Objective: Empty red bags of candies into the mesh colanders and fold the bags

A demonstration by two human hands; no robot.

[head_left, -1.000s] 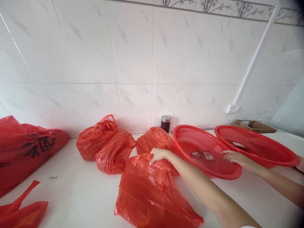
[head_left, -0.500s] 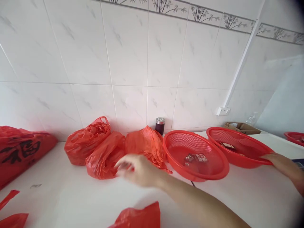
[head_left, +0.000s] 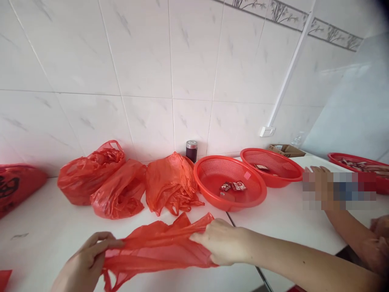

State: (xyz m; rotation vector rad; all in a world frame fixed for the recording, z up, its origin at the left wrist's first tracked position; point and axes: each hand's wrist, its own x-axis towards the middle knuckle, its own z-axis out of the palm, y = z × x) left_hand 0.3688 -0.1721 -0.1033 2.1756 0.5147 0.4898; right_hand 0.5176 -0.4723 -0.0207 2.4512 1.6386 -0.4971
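Note:
Stretched between my two hands is a thin red plastic bag (head_left: 161,247), held just above the white table. My left hand (head_left: 88,257) pinches its left end, near the handle loops. At the other end, my right hand (head_left: 226,242) is closed around the bag, its fingertips partly hidden by the plastic. Just behind lies a pile of flat red plastic bags (head_left: 172,182). To the left of the pile sit a crumpled red bag (head_left: 121,192) and a fuller red bag (head_left: 91,172).
A red basket (head_left: 202,190) with small packets stands right of the pile, a second red basket (head_left: 275,182) beyond it. A dark flask (head_left: 191,152) is by the wall. At right are another person's arm (head_left: 349,231), a cardboard box (head_left: 287,151) and a farther basket (head_left: 337,156).
My right hand has moved from the bag pile to the front and now holds a red bag. My left hand has come into view. The view has shifted right; the other person's hand has left the basket.

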